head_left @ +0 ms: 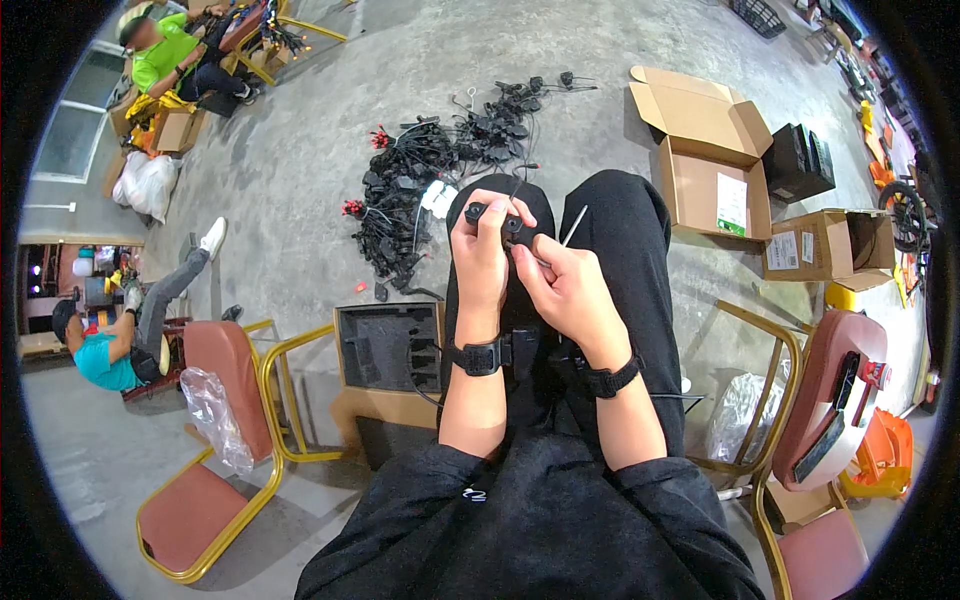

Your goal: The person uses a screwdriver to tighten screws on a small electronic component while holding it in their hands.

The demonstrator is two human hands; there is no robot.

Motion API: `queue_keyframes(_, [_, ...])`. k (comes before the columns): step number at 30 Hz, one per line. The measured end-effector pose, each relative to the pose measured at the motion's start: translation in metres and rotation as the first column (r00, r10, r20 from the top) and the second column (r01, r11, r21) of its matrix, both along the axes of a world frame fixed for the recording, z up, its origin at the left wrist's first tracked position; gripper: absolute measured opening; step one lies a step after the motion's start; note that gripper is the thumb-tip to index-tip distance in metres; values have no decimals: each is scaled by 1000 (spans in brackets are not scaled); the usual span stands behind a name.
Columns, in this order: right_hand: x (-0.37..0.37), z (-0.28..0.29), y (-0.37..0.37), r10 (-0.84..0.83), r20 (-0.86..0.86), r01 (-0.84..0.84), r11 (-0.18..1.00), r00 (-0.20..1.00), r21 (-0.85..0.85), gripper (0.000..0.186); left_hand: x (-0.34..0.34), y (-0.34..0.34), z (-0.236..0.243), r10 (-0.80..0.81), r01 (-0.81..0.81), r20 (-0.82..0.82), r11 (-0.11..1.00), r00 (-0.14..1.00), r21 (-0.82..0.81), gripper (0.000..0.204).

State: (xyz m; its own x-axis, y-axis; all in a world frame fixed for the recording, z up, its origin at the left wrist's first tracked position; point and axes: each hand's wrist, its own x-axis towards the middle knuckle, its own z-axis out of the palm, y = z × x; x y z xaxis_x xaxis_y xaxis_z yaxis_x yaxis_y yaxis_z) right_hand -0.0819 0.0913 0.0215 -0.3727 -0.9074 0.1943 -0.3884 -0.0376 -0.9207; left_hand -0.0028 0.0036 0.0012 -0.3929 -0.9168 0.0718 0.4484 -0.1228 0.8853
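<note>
In the head view, the black part [513, 226], just right of the cable pile [400, 185], is partly hidden by fingers, its shape hard to make out. The left hand [485, 252], right of the pile, is curled narrow around it. The right hand [568, 288], farther right of the pile, grips a thin rod [576, 224]; its lower end is hidden, so whether it touches the part I cannot tell. The pile's pieces are too tangled to separate.

Grey concrete floor [300, 130]: black cable heap [385, 215], open cardboard box [703, 112].
</note>
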Motion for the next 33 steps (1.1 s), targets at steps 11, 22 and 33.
queue_keyframes(11, [1,-7,0,-11,-392,-37,993,920,-116,28,5,-3,-3,-105,104,-48,994,993,-31,18])
queue_keyframes(22, [2,-10,-1,-15,-473,-68,985,881,-158,24,7,-2,4,-182,184,-37,982,983,34,28])
queue_keyframes(33, [2,-12,-2,21,-411,-46,998,912,-52,21,7,-4,2,-187,188,14,982,982,-12,30])
